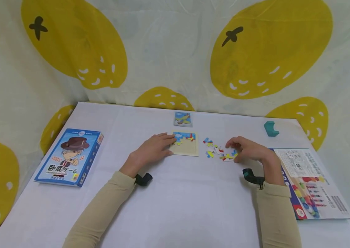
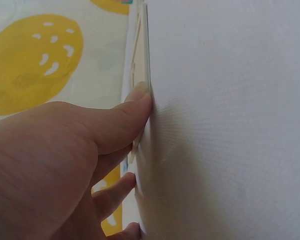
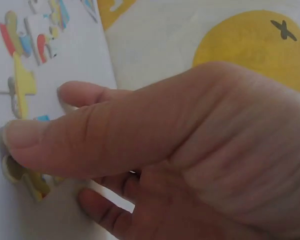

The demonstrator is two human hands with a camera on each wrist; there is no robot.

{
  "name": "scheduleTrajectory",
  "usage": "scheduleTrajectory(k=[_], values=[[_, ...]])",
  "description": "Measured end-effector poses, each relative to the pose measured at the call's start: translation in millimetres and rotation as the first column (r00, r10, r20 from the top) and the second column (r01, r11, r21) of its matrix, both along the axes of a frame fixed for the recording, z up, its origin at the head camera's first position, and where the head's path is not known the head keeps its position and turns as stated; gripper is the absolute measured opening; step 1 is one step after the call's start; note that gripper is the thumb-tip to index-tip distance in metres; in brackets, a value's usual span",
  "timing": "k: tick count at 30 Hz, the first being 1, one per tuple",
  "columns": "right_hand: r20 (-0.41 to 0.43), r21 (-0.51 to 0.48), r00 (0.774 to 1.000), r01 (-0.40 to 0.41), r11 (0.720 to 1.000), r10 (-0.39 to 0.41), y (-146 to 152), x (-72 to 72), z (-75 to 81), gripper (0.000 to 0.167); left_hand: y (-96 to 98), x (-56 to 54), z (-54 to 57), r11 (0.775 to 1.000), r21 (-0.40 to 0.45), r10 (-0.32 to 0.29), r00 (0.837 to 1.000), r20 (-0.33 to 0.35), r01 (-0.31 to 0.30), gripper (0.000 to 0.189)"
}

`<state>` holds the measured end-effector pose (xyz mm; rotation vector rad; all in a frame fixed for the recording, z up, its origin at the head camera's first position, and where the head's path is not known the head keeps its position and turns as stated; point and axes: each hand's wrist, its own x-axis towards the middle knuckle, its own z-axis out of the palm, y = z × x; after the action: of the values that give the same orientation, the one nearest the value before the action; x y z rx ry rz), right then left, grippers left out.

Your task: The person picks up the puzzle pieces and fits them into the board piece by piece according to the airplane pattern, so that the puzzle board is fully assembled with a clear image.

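Note:
A small wooden jigsaw tray (image 1: 185, 149) lies mid-table, with several joined blue, yellow and red pieces (image 1: 183, 136) along its upper part. My left hand (image 1: 156, 148) rests at the tray's left side, fingers over its edge and thumb at the lower corner; the left wrist view shows the thumb (image 2: 135, 105) against the rim. Loose jigsaw pieces (image 1: 218, 150) are scattered to the right of the tray. Over the rightmost ones is my right hand (image 1: 246, 148), thumb and fingers spread apart; in the right wrist view its thumb (image 3: 65, 140) covers part of a piece (image 3: 25, 177).
Behind the tray lies a small airplane picture card (image 1: 182, 119). A blue game box (image 1: 69, 156) is at the left, a large printed box (image 1: 314, 182) at the right beside my forearm. A teal block (image 1: 271, 128) sits at the back right, before the lemon-print curtain (image 1: 168, 51).

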<state>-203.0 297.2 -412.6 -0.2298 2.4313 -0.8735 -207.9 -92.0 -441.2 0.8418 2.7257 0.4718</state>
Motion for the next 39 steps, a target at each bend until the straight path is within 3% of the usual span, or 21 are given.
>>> scheduleTrajectory(k=[9,24,39], values=[[-0.037,0.083,0.999,0.022,0.996,-0.019,-1.9,-3.7,-5.4,0.043,-0.7,2.0,-1.5,1.000,0.006,0.006,1.000,0.004,-0.006,0.060],[-0.076,0.100,0.996,0.046,0.994,-0.038,1.6,-5.5,-6.2,0.034,0.4,0.1,-4.5,1.000,-0.008,0.014,1.000,-0.003,-0.014,0.061],[-0.124,0.109,0.990,0.087,0.990,-0.073,3.9,-6.7,-5.8,0.036,-0.5,-0.6,-4.5,1.000,0.008,0.006,1.000,-0.013,-0.006,0.060]])
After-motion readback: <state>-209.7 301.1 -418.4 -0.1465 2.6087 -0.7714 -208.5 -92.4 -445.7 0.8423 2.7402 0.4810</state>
